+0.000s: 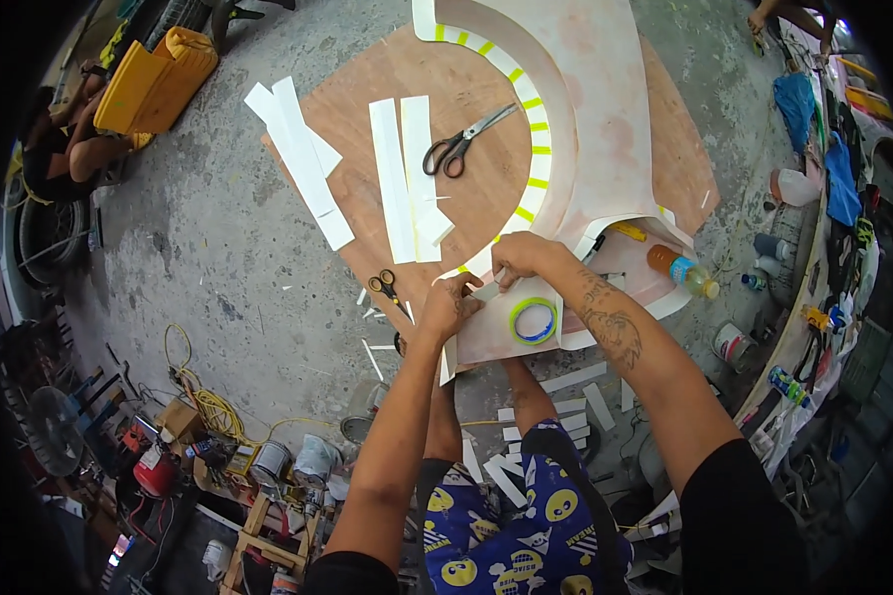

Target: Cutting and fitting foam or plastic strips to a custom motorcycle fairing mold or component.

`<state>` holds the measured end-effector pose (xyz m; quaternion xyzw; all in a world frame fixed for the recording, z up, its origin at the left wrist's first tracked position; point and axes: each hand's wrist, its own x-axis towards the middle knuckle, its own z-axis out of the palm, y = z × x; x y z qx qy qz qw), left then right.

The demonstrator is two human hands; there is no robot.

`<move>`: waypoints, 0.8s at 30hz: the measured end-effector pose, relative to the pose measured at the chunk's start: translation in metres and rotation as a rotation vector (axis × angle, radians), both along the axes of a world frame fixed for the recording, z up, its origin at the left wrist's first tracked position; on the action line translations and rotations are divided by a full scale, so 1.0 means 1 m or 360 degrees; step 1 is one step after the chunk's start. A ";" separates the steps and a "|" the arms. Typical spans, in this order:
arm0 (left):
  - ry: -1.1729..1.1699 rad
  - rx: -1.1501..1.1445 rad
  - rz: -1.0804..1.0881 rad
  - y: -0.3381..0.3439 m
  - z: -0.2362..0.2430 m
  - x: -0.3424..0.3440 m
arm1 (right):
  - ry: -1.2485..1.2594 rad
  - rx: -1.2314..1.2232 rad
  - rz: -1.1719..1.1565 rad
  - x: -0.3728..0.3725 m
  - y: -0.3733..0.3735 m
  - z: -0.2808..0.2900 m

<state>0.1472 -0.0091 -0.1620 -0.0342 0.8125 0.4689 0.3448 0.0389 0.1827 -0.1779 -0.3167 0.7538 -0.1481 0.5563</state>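
Note:
My left hand [454, 307] and my right hand [516, 260] are closed on the white curved strip [481, 278] at the lower end of an arc edged with short yellow tape pieces [536, 151]. The arc lines a large pale panel [610, 129] on a plywood board [337, 119]. A green tape roll [533, 320] lies just below my right hand. Small scissors [383, 285] lie left of my left hand; larger black-handled scissors [461, 144] rest above, beside white strips [392, 178]. A yellow tool [630, 230] and a bottle of amber liquid [682, 273] are at the right.
A person [69, 149] is at the far left beside a yellow container [149, 84]; another person's arm [793, 20] shows at top right. Cans, hoses and tools [208, 446] crowd the lower left. Scraps [585, 377] lie on the floor [218, 278] below the board; clutter lines the right wall.

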 end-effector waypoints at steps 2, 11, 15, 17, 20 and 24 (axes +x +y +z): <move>-0.0012 0.0014 0.0017 0.010 0.003 -0.001 | 0.0067 -0.0240 -0.0019 0.001 0.012 -0.010; -0.0070 -0.0021 0.0004 0.007 -0.001 -0.013 | -0.0197 0.0060 0.0045 -0.016 -0.004 -0.006; -0.0165 -0.0086 -0.0082 0.012 0.003 -0.020 | -0.0171 0.0071 0.0052 -0.017 0.001 -0.010; -0.0189 -0.0097 -0.0060 0.012 0.004 -0.020 | -0.0217 0.0059 -0.0015 -0.018 0.000 -0.007; -0.0108 -0.0099 -0.0065 0.009 0.001 -0.017 | -0.0241 0.0077 -0.0008 -0.018 -0.003 -0.004; -0.0118 -0.0061 -0.0052 0.006 -0.004 -0.017 | -0.0280 0.0096 -0.0024 -0.018 -0.006 -0.005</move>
